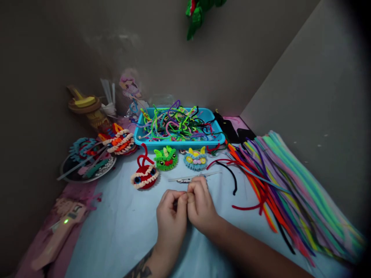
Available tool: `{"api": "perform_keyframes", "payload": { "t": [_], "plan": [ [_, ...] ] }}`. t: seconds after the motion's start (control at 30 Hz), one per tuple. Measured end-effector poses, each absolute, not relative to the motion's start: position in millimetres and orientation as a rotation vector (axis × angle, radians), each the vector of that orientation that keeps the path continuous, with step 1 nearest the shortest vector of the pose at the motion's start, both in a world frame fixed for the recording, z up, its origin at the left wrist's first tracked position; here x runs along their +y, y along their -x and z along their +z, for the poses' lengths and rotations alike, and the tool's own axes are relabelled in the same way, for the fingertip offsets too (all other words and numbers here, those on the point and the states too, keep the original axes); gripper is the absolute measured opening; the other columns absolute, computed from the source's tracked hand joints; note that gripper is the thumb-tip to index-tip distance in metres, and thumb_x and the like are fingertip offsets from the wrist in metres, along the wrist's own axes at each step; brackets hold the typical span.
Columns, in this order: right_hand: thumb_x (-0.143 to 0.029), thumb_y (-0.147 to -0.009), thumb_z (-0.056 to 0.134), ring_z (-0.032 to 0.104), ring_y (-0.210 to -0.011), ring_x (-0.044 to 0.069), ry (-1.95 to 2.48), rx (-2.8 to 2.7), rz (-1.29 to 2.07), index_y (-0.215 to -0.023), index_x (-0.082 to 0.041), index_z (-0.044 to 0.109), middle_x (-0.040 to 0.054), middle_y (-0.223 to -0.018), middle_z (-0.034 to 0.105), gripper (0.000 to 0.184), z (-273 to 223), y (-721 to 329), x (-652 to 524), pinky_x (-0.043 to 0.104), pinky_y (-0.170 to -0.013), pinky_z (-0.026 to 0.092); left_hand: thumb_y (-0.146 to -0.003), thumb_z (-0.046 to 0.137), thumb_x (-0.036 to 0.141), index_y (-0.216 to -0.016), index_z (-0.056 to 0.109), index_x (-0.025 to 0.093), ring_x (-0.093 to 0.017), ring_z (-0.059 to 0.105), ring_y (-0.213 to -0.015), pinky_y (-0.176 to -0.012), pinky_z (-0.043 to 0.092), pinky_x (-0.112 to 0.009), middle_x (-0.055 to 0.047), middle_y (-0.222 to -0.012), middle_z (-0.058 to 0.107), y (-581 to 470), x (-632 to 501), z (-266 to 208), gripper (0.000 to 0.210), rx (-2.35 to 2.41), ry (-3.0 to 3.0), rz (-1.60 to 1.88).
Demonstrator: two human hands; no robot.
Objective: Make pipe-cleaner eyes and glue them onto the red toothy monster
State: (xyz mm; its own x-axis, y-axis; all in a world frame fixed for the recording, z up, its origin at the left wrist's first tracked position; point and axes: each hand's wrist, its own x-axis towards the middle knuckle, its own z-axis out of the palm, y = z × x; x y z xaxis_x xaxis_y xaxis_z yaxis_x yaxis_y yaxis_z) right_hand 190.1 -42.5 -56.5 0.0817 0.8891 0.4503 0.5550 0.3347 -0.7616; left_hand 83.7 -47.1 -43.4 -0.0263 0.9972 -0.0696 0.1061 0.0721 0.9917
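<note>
A green light point(66, 221) glows beside a small display, too small to read, on a pale pink handheld device point(55, 243) at the left. Nearer the middle, the left hand point(172, 216) and right hand point(204, 208) meet, thumbs and index fingers pressed together at the tips; whatever they pinch is mostly hidden, and I cannot tell what it is. Just beyond the right knuckles lies a slim silver metal tool point(184, 180). The widest stretch of pale blue cloth point(116, 227) shows left of the left hand, its edge meeting a pink surface point(31, 262). Fuzzy multicoloured pipe cleaners point(292, 185) border the right side; a row of three fuzzy animal heads, red point(145, 177), green point(166, 159) and light blue point(195, 159), closes the far side before a turquoise plastic tray point(179, 143). Grey walls point(232, 58) meet in a corner behind.
</note>
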Motion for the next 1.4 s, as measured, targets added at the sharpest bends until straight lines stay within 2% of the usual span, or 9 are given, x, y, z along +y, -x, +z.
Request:
{"api": "perform_keyframes", "payload": {
  "t": [0.2,0.37,0.57,0.7,0.93,1.17,1.4],
  "plan": [
    [-0.012,-0.087,0.042,0.046,-0.070,0.014,1.217,-1.487,0.630,-0.077,-0.022,0.044,0.0002,-0.081,0.042,0.014,-51.6,-195.4,-44.9,0.025,-0.059,0.040,-0.078,0.062,0.035,-0.076,0.062,0.015,-0.010,0.052,-0.048,-0.049,0.044,-0.021,0.002,-0.059,0.059,-78.4,-40.3,-33.1,0.021,1.099,-0.974,0.976],
    [-0.012,-0.087,0.044,0.049,-0.072,0.015,1.175,-1.557,0.615,-0.078,-0.021,0.047,0.0011,-0.080,0.044,0.014,-47.2,-202.8,-45.0,0.026,-0.060,0.041,-0.070,0.070,0.036,-0.073,0.063,0.015,-0.010,0.053,-0.050,-0.047,0.044,-0.021,0.000,-0.061,0.062,-76.0,-36.1,-26.9,0.022,1.081,-0.923,0.980],
    [-0.011,-0.086,0.045,0.053,-0.076,0.017,1.175,-1.663,0.522,-0.076,-0.022,0.050,0.0014,-0.076,0.049,0.015,-37.1,-208.2,-44.8,0.028,-0.063,0.044,-0.076,0.065,0.036,-0.071,0.062,0.014,-0.009,0.050,-0.047,-0.048,0.040,-0.020,0.001,-0.058,0.058,-71.8,-35.0,-26.5,0.022,1.066,-0.946,0.917],
    [-0.009,-0.085,0.046,0.055,-0.081,0.018,1.198,-1.731,0.405,-0.089,-0.022,0.054,0.0034,-0.081,0.054,0.016,-35.0,-210.4,-46.9,0.029,-0.068,0.048,-0.079,0.062,0.035,-0.072,0.061,0.015,-0.007,0.047,-0.046,-0.048,0.037,-0.019,0.003,-0.058,0.056,-71.7,-36.3,-30.5,0.022,1.027,-0.868,0.911],
    [-0.010,-0.087,0.053,0.056,-0.072,0.015,1.242,-1.934,0.189,-0.095,-0.022,0.061,0.0028,-0.078,0.059,0.017,-36.8,-215.9,-47.7,0.032,-0.073,0.048,-0.081,0.058,0.036,-0.070,0.058,0.016,-0.008,0.046,-0.045,-0.047,0.036,-0.020,0.003,-0.057,0.055,-70.9,-37.0,-28.4,0.023,1.156,-0.993,0.879],
    [-0.013,-0.089,0.048,0.057,-0.071,0.017,1.174,-2.111,0.206,-0.083,-0.024,0.064,0.0038,-0.078,0.065,0.020,-32.8,-218.3,-46.0,0.034,-0.070,0.047,-0.079,0.056,0.034,-0.063,0.057,0.018,-0.013,0.048,-0.055,-0.053,0.038,-0.023,0.001,-0.059,0.053,-70.0,-34.0,-25.6,0.023,1.299,-1.320,0.917],
    [-0.009,-0.082,0.048,0.056,-0.064,0.015,1.269,-1.862,0.324,-0.069,-0.020,0.062,0.0024,-0.067,0.058,0.022,-36.0,-211.4,-43.4,0.028,-0.063,0.046,-0.081,0.053,0.032,-0.063,0.052,0.019,-0.013,0.044,-0.053,-0.051,0.034,-0.022,0.003,-0.056,0.048,-71.4,-33.4,-33.0,0.022,1.280,-1.379,0.855]
  ]
}}
